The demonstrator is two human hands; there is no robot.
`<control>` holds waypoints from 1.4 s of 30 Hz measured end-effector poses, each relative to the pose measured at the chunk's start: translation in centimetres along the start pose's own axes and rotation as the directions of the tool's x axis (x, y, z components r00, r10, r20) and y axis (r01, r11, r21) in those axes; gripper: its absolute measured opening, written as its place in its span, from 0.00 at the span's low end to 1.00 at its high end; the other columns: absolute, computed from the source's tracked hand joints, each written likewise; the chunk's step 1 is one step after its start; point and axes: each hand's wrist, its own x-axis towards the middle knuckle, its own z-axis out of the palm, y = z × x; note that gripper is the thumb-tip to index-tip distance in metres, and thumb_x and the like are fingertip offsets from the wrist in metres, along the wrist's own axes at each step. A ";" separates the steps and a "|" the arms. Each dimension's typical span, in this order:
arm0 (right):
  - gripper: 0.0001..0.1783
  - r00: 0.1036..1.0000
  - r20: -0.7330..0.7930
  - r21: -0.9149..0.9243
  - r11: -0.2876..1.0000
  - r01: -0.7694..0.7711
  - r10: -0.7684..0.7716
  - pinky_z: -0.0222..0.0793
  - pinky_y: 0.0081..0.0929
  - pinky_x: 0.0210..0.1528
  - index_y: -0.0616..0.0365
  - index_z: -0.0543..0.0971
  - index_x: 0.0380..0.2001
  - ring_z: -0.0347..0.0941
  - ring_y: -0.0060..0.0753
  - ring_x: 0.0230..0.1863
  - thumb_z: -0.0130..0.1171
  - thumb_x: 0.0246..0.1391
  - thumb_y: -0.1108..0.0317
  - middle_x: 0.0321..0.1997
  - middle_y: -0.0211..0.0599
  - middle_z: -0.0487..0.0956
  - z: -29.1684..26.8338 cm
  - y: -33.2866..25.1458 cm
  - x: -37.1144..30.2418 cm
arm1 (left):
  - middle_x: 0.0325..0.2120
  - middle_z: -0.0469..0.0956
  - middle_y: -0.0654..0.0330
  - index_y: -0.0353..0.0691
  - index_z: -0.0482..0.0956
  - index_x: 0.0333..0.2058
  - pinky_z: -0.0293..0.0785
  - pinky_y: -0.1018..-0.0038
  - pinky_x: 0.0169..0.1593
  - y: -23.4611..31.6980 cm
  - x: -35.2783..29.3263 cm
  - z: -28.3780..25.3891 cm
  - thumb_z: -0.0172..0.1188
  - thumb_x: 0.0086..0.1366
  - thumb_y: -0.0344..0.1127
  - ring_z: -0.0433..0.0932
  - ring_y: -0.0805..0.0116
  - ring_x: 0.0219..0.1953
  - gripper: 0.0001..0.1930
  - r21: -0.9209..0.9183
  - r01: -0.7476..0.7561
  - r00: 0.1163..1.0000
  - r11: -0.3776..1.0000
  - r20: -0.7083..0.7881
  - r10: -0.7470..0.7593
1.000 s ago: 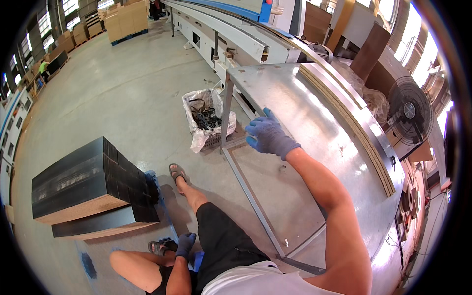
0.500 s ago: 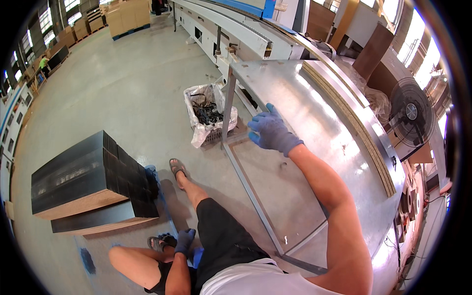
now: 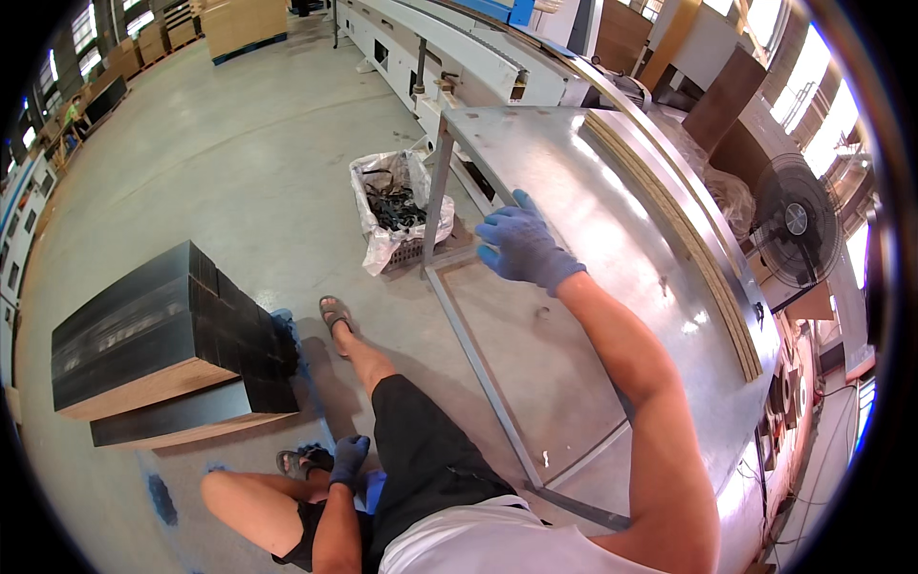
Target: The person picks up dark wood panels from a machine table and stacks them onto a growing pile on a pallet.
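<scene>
My right hand (image 3: 528, 251), in a blue-grey glove, is at the left edge of a shiny metal table (image 3: 650, 306). Its fingers are spread and hold nothing. My left hand (image 3: 349, 461), gloved alike, is curled into a fist low between my legs, and nothing shows in it. On the floor to the left lies a stack of black-faced boards (image 3: 143, 335) with bare wood-coloured edges. Long narrow strips of particle board (image 3: 674, 230) lie along the table's far right side.
A plastic basket with a white liner (image 3: 378, 251) holding dark scraps stands beyond the table's leg (image 3: 439, 187). A long white machine (image 3: 402, 62) runs behind it. To the right stands a black fan (image 3: 796, 220). Stacked cartons (image 3: 244, 29) sit far back.
The view has shifted slightly, so the things around me appear a little further left and higher. Both hands keep about the same places and shapes.
</scene>
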 end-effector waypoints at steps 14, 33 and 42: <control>0.10 0.999 0.006 0.017 0.999 -0.037 0.037 0.51 0.52 0.60 0.51 0.75 0.26 0.73 0.39 0.38 0.59 0.41 0.60 0.26 0.33 0.75 -0.1 0.2 -0.2 | 0.24 0.80 0.48 0.32 0.81 0.31 0.72 0.67 0.37 -0.3 0.0 -0.4 0.56 0.55 0.43 0.80 0.58 0.31 0.17 -0.060 0.104 0.993 0.993 0.065 -0.100; 0.09 0.853 -0.461 0.265 0.956 -0.130 0.243 0.68 0.38 0.41 0.59 0.77 0.32 0.72 0.50 0.36 0.57 0.46 0.68 0.33 0.44 0.76 -5.4 8.9 -6.2 | 0.30 0.80 0.46 0.35 0.80 0.35 0.72 0.65 0.42 -4.4 0.2 0.3 0.56 0.54 0.47 0.80 0.53 0.38 0.20 0.067 0.197 0.974 0.978 0.098 -0.203; 0.16 0.528 -0.624 0.029 0.692 -0.722 0.577 0.68 0.38 0.46 0.61 0.78 0.34 0.73 0.53 0.43 0.58 0.47 0.59 0.39 0.51 0.77 -7.8 23.8 -20.3 | 0.26 0.80 0.51 0.34 0.80 0.32 0.71 0.67 0.39 -0.2 -0.5 0.6 0.55 0.56 0.46 0.79 0.60 0.34 0.18 0.142 0.116 0.988 0.983 0.090 -0.129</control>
